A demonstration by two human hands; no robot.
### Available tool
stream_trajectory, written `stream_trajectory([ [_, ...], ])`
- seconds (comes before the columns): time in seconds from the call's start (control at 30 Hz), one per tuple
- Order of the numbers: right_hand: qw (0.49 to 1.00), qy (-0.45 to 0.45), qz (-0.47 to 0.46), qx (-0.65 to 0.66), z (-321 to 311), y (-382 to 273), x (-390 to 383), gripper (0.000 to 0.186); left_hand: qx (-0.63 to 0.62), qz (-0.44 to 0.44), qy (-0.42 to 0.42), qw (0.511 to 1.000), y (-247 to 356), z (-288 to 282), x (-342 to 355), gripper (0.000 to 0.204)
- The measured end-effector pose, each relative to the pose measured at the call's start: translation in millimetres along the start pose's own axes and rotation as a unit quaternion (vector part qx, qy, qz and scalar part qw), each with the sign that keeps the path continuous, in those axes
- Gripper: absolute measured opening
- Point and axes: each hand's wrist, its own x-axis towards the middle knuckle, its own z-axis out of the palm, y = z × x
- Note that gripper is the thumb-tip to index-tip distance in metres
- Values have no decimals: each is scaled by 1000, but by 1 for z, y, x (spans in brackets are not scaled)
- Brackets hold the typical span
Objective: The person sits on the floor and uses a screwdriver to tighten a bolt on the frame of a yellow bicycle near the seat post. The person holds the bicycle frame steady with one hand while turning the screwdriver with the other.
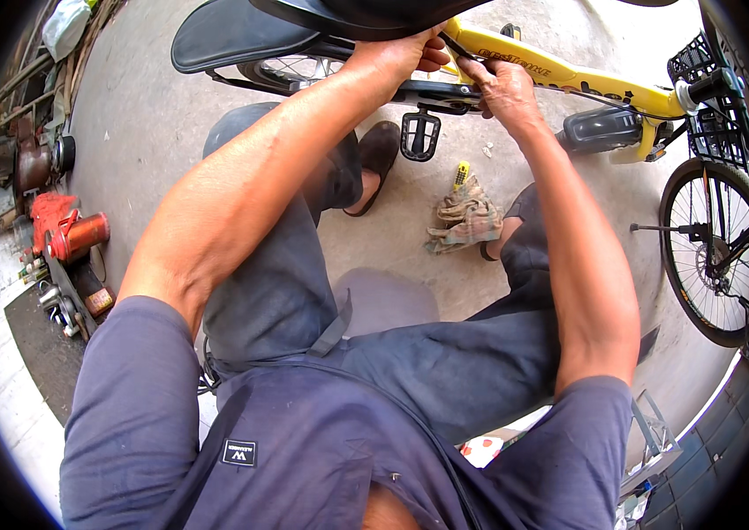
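Two bare forearms [246, 190] stretch forward to a yellow bike [560, 64]. The left hand [397, 60] curls its fingers just under the saddle [357, 18]; the right hand [509, 95] bends its own against the lower edge, and I can't tell what either grips. A pedal [419, 135] hangs just below. On the floor [383, 238], a yellow tool [461, 174] touches a crumpled cloth [465, 218]. Farther right stands a wheel [668, 252].
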Motion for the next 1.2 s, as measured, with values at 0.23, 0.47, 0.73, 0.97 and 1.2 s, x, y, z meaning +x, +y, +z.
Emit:
stream_trajectory([
  [0.23, 995, 43, 26, 83, -1, 0, -8, 43, 19, -21, -14, 1000, 5, 3, -3, 46],
  [0.47, 990, 7, 72, 117, 6, 9, 2, 44, 16, -1, -16, 1000, -1, 0, 1, 46],
  [0.73, 999, 18, 47, 7, -12, -5, -11, 56, 44, 4, -25, 999, 4, 3, 0, 46],
  [0.97, 977, 84, -57, -188, -38, -13, -7, 57, 38, -36, -27, 998, -2, 3, 5, 50],
  [1.2, 937, 131, -110, -306, -58, -39, -15, 60, 13, -34, -39, 999, 1, 3, 0, 49],
])
